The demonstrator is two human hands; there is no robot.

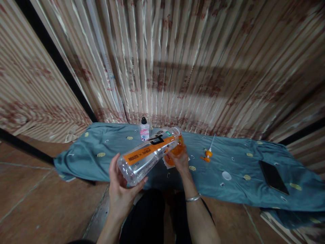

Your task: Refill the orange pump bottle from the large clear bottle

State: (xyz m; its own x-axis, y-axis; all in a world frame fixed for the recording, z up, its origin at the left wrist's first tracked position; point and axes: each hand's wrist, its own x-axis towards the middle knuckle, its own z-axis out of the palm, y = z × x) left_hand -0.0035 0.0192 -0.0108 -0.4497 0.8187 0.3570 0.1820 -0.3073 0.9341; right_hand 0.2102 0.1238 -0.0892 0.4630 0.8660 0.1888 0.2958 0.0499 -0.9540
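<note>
My left hand (124,189) is wrapped round the base of a large clear plastic bottle (149,154) with an orange label. That bottle is tilted, its open neck pointing up and to the right. My right hand (180,159), with a silver bangle at the wrist, grips an orange bottle (179,145) beside the neck. The clear bottle partly hides it, and I cannot tell whether the two mouths touch. An orange pump head (208,153) with a clear tube lies on the cloth to the right. Nearer me is a white round cap (226,175).
A small clear bottle (144,130) with a black top stands at the back. Toward the right end lies a dark phone (273,177). A blue-green patterned cloth (114,166) covers the bench, with a pleated curtain (177,67) behind and black poles (61,67) at the sides.
</note>
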